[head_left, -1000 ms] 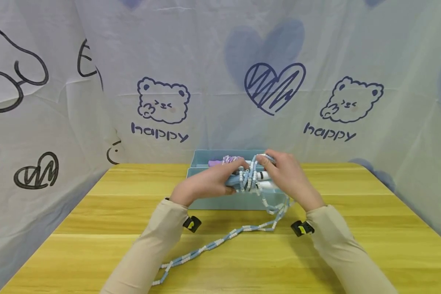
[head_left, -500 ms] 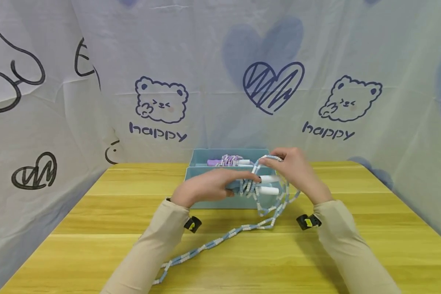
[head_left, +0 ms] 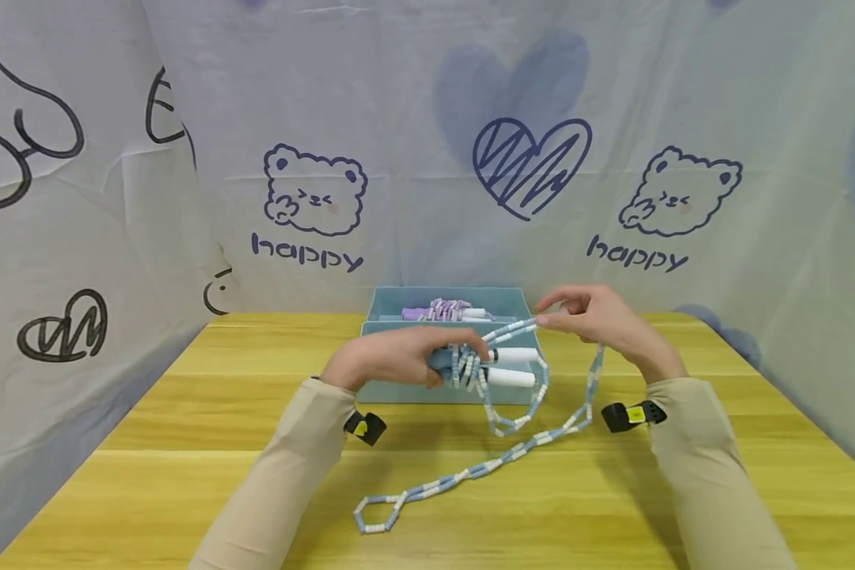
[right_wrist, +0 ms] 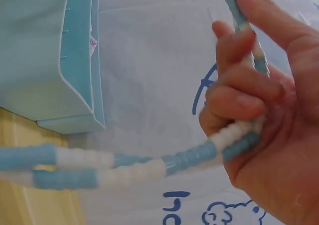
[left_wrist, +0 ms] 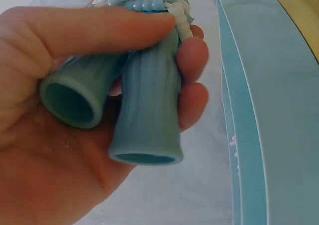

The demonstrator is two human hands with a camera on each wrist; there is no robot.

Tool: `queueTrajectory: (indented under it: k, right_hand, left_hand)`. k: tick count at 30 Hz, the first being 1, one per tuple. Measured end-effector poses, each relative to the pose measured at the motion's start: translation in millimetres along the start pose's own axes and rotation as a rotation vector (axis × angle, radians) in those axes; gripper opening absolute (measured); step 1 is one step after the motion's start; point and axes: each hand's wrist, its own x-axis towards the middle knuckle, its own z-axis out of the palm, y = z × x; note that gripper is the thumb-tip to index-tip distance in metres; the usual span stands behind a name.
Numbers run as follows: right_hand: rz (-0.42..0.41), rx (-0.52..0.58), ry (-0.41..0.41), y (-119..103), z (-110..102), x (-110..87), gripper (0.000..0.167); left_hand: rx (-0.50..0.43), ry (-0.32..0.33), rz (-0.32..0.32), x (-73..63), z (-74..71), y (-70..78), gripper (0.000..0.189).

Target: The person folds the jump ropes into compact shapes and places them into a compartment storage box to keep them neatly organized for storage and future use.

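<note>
A blue-and-white beaded jump rope (head_left: 520, 451) has its two handles bundled side by side in my left hand (head_left: 388, 356), with several turns of beads around them. In the left wrist view, the thumb and fingers grip the ribbed blue handle ends (left_wrist: 152, 105), whose open ends face the camera. White handle tips (head_left: 511, 378) stick out to the right. My right hand (head_left: 606, 324) holds the doubled beaded cord, which runs between its curled fingers in the right wrist view. One loop hangs between the hands; the tail lies on the table, ending in a small loop.
Behind the hands stands a light blue box (head_left: 399, 393) with a front and a rear section. A bundled purple-and-white beaded jump rope (head_left: 447, 310) sits in the rear one. The wooden table (head_left: 207, 443) meets a printed curtain (head_left: 413, 237) at the back.
My right hand has moved right, away from the left hand, drawing the cord out between them. The rope's tail has slid right along the table. The left hand keeps its grip on the handles.
</note>
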Motion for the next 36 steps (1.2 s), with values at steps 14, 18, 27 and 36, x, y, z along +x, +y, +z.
queueTrajectory:
  k: [14, 18, 27, 36]
  right_hand:
    - [-0.001, 0.02, 0.165, 14.5, -2.8, 3.1, 0.042]
    - [-0.008, -0.065, 0.213, 17.4, -2.3, 4.1, 0.042]
    - [0.016, -0.006, 0.157, 25.4, -3.7, 8.0, 0.044]
    - [-0.037, -0.077, -0.01, 27.1, 19.4, 16.7, 0.02]
  left_hand:
    - [-0.19, 0.065, -0.056, -1.5, -4.9, -6.3, 0.062]
    - [-0.259, 0.076, -0.026, -4.8, -7.7, -7.9, 0.062]
    - [-0.419, 0.158, -0.025, -13.4, -17.8, -18.3, 0.065]
    - [-0.533, 0.233, 0.076, -11.8, -20.0, -28.9, 0.065]
